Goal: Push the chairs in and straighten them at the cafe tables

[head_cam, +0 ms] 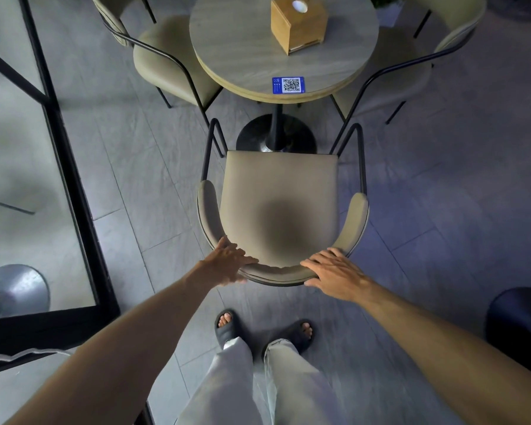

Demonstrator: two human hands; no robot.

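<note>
**Chair squared up behind, ready to slide under the round table**

Chair (281,207) nearest the camera stands pulled out from the round table (236,50), its seat front just short of the table's black pedestal base (276,134) and roughly in line with it. The left hand (227,265) lies on the near-left curve of the backrest, fingers spread flat over the top edge; the right hand (337,271) mirrors it on the near-right curve, also spread and resting rather than clenched. Neither grip is wrapped tight around the rail.

A good push here probably means even pressure from both palms, so the chair travels straight and does not swing. Closing the fingers over the rail would give better steering.

Room is tight at the far end. The two front arm tubes point between the neighbouring chairs: the left chair (169,65) and the right chair (411,75) both angle their frames in towards the pedestal, so the seat has a narrow lane. The table rim overhangs that lane, and the armrests may meet it. A dark-framed glass partition (71,185) runs along the left, well apart. On the table sit a wooden tissue box (298,26) and a blue QR card (288,85) by the near edge.
</note>
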